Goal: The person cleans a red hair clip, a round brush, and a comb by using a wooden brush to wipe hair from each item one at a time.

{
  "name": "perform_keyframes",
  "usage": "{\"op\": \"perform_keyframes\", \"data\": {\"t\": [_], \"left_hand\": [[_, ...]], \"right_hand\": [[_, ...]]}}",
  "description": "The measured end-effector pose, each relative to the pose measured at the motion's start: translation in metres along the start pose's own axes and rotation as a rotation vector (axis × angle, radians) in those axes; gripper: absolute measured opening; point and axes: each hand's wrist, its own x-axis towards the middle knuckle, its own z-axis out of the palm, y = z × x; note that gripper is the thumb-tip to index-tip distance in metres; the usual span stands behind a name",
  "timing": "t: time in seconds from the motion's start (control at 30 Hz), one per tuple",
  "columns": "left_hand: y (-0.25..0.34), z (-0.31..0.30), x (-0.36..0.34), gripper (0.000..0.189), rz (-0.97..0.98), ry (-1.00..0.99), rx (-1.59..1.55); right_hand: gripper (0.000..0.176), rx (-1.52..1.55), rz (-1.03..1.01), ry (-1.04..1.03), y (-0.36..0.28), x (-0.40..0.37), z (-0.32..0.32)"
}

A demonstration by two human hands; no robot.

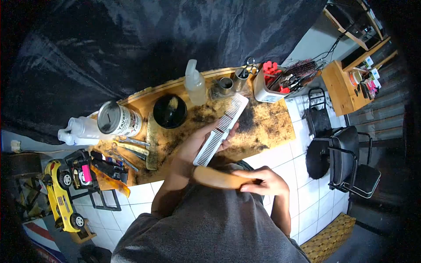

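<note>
A white comb (220,129) with two rows of teeth lies slanted across my left hand (199,142), whose fingers wrap round it from below. My right hand (266,182) grips one end of a wooden-backed brush (222,178). The brush's other end is close to the comb's lower end and my left wrist; whether they touch I cannot tell. Both hands are at the front edge of a wooden table (272,127) strewn with dark hair clippings.
On the table stand a black bowl (170,111), a spray bottle (195,85), a labelled tin (125,120), metal cups (225,85) and a white tub of tools (266,90). Scissors (117,153) and clippers (108,167) lie left. Black chairs (344,153) stand right, a yellow toy car (61,195) left.
</note>
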Motion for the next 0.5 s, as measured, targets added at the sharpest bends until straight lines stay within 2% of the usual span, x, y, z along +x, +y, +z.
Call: {"op": "perform_keyframes", "data": {"t": [0.03,0.07,0.1,0.13,0.17,0.2,0.23,0.3,0.33,0.4,0.43,0.5], "left_hand": [[0.000,-0.002,-0.006,0.044,0.002,0.002,-0.007],[0.002,-0.006,-0.013,0.046,-0.029,0.085,0.096],[0.002,-0.008,-0.017,0.047,-0.061,0.165,0.198],[-0.003,-0.007,-0.014,0.044,-0.068,0.038,0.085],[-0.004,-0.009,-0.016,0.045,-0.056,0.014,0.065],[-0.005,-0.012,-0.018,0.045,-0.042,-0.009,0.045],[-0.006,-0.018,-0.019,0.045,-0.034,-0.010,0.038],[-0.006,-0.033,-0.022,0.045,0.121,0.241,0.070],[0.005,-0.024,-0.030,0.043,0.091,0.154,0.177],[0.010,-0.037,-0.030,0.041,0.050,-0.230,-0.250],[0.010,-0.032,-0.035,0.041,0.119,-0.163,-0.201],[0.013,-0.026,-0.047,0.042,0.101,-0.100,-0.174]], "right_hand": [[0.046,0.055,-0.092,0.192,0.007,-0.002,0.001],[0.045,0.109,-0.183,0.386,0.012,-0.003,0.003],[0.045,0.056,-0.086,0.603,0.015,-0.004,0.004],[0.045,0.000,0.013,0.818,0.016,-0.002,0.003],[0.041,0.056,-0.080,1.033,0.009,0.014,0.002],[0.042,0.036,0.043,1.024,-0.008,0.016,0.001],[0.042,-0.051,0.018,0.879,0.003,0.014,0.001],[0.042,-0.097,-0.041,0.639,0.011,0.012,0.019],[0.044,-0.014,-0.030,0.418,0.005,0.013,0.023],[0.043,0.034,0.004,0.075,-0.013,0.016,0.028],[0.043,0.033,0.005,0.066,-0.013,0.017,0.030],[0.042,0.089,-0.044,0.136,-0.011,0.017,0.032]]}}
